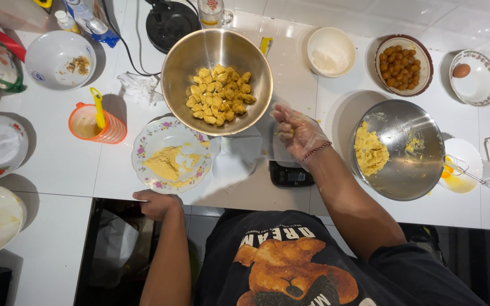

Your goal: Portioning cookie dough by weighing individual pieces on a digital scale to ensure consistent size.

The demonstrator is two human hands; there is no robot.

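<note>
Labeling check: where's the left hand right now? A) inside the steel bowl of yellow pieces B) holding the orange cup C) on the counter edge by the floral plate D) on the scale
C: the left hand rests on the counter edge just below the floral plate, bare and holding nothing, while the gloved right hand is up beside the steel bowl.

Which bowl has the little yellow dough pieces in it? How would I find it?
Look at the white counter, top middle, just beyond the gloved right hand. The big shiny metal bowl there holds a heap of small yellow pieces. The other metal bowl, to the right, holds one soft yellow lump instead.
</note>
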